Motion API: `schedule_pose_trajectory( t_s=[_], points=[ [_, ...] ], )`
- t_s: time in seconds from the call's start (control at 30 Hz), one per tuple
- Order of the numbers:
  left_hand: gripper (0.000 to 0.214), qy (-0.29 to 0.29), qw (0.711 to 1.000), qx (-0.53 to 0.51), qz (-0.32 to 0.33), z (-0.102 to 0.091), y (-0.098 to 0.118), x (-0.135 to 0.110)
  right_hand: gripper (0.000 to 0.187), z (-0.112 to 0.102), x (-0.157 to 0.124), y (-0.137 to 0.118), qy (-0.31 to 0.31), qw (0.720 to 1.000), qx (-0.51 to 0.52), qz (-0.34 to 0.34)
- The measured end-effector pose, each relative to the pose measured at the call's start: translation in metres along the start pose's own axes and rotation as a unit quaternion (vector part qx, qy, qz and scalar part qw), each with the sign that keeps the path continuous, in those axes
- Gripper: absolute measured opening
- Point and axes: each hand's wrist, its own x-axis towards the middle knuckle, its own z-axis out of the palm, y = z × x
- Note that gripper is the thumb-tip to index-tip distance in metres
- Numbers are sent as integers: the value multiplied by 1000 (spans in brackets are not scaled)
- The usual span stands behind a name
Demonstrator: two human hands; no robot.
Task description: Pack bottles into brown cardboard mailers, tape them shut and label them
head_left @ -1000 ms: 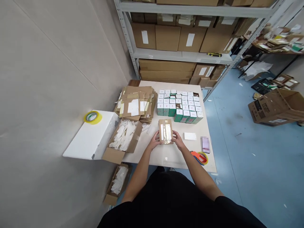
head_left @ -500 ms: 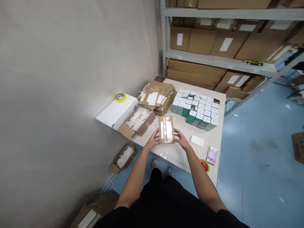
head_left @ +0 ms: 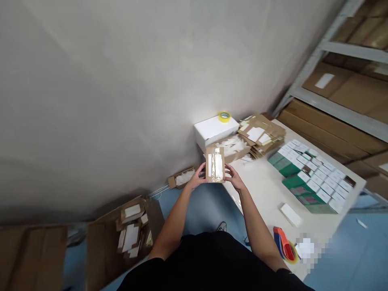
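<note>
I hold a small brown cardboard parcel [head_left: 215, 165] with white labels and shiny clear tape in front of me, past the table's left edge. My left hand [head_left: 198, 178] grips its left side and my right hand [head_left: 233, 178] grips its right side, fingers curled on its edges. Below and to the left, a large open carton [head_left: 106, 242] on the floor holds several similar labelled parcels [head_left: 131, 232].
The white table [head_left: 273, 194] carries rows of green-and-white small boxes [head_left: 312, 178], a stack of flat brown cartons [head_left: 262, 135], a box of white bags [head_left: 232, 147], a white box [head_left: 215, 129] with yellow tape roll [head_left: 224, 117], and a red tape dispenser [head_left: 283, 244]. Shelves of cartons [head_left: 342, 89] stand right.
My view has swung left toward the wall and floor. Both hands have carried the parcel off the table toward the left; the floor carton has come into sight.
</note>
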Motion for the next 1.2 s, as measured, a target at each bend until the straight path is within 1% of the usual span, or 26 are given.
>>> schedule_pose_trajectory(
  t_s=[0.1, 0.2, 0.3, 0.37, 0.43, 0.5, 0.57, 0.67, 0.77, 0.87, 0.93, 1.0, 1.03, 1.07, 1.13, 1.2],
  points=[
    [118, 64, 998, -20, 11, -59, 1, -50, 83, 72, 24, 3, -64, 998, -19, 7],
    [118, 131, 991, -31, 19, -116, -2, -105, 84, 149, 46, 12, -133, 991, -27, 19],
    [117, 203, 978, -37, 30, -167, -7, -165, 86, 230, 61, 26, -190, 981, -34, 36],
    [117, 253, 966, -42, 35, -197, -10, -208, 86, 285, 65, 37, -228, 972, -38, 50],
    [116, 298, 953, -45, 42, -222, -14, -253, 86, 340, 64, 47, -269, 960, -42, 63],
    [115, 341, 938, -46, 48, -243, -17, -297, 85, 393, 60, 57, -310, 947, -47, 74],
    [114, 387, 919, -51, 51, -259, -21, -338, 84, 443, 54, 67, -349, 932, -53, 81],
    [113, 453, 888, -56, 52, -275, -29, -395, 83, 509, 43, 82, -406, 907, -68, 86],
    [110, 512, 856, -59, 51, -283, -41, -444, 81, 564, 29, 99, -456, 881, -82, 99],
    [106, 556, 829, -60, 24, -290, -52, -486, 80, 611, 9, 118, -499, 853, -86, 129],
    [107, 574, 816, -62, 5, -298, -53, -508, 85, 638, -7, 131, -517, 840, -73, 147],
    [108, 601, 798, -54, 0, -311, -48, -526, 91, 665, -22, 142, -521, 836, -57, 161],
    [107, 621, 783, -41, 1, -319, -43, -533, 93, 677, -28, 146, -516, 838, -56, 167],
    [103, 649, 760, -19, 4, -328, -38, -540, 93, 688, -33, 149, -507, 842, -60, 172],
    [91, 714, 699, 33, 2, -343, -28, -552, 91, 706, -38, 149, -483, 855, -77, 172],
    [83, 757, 650, 61, -8, -353, -23, -561, 88, 718, -37, 144, -469, 865, -87, 156]
  ],
)
